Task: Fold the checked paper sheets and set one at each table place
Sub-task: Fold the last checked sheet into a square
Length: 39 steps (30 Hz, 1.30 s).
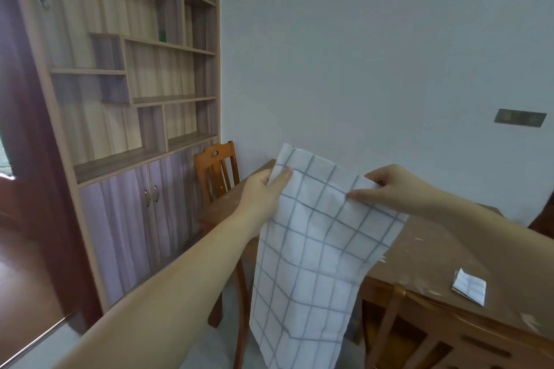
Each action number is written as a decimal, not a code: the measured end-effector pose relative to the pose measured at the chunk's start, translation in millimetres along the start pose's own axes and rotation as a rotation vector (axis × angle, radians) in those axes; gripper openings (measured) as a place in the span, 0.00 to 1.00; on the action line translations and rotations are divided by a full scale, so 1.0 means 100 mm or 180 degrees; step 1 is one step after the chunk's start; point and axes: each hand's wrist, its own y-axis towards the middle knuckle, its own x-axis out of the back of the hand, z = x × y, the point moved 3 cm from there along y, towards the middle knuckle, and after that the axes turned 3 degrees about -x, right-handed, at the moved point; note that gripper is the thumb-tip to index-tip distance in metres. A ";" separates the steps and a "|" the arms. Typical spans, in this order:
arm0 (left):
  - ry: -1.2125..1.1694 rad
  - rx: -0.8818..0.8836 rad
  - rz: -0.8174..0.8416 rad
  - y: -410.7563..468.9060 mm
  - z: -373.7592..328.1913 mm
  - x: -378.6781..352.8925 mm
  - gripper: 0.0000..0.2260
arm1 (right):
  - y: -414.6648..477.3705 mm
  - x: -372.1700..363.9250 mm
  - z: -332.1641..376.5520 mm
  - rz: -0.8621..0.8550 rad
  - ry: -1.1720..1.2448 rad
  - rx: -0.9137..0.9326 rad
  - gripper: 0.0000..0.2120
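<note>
Holding the checked sheet (314,249) up in the air, you are at the folding step. Your left grip (263,189) pinches its top edge at ten o'clock, thumb across the front. Your right grip (392,189) pinches the top at two o'clock, where a flap seems to be turned over. The rest hangs free toward six o'clock, in front of the worktop (449,237) edge.

I judge this fold barely begun. The next move calls for bringing the edges together squarely, and laying the sheet flat on the worktop would make creasing easier than working in the air.

One small folded sheet (469,290) already lies on the worktop at four o'clock from the held one, so that place looks served.

The worktop is brown wood with a glossy face and pale flecks. A wooden chair (214,168) stands at its far end at ten o'clock, and another chair (413,317) is tucked in at five o'clock. A tall shelf unit (135,84) fills the nine o'clock side, and a socket plate (520,117) sits on the pale wall at two o'clock.
</note>
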 end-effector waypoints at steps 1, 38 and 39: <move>-0.0102 0.0103 -0.0098 0.03 0.03 0.05 0.11 | 0.00 0.00 -0.04 -0.0005 0.0496 -0.0083 0.20; -0.0237 0.1511 0.0445 0.10 0.96 0.00 0.10 | 0.04 -0.31 -0.99 -0.0309 0.1835 -0.1464 0.12; -0.0210 0.1528 0.0399 0.10 0.96 0.02 0.09 | 0.06 -0.31 -1.00 -0.0375 0.1844 -0.1490 0.14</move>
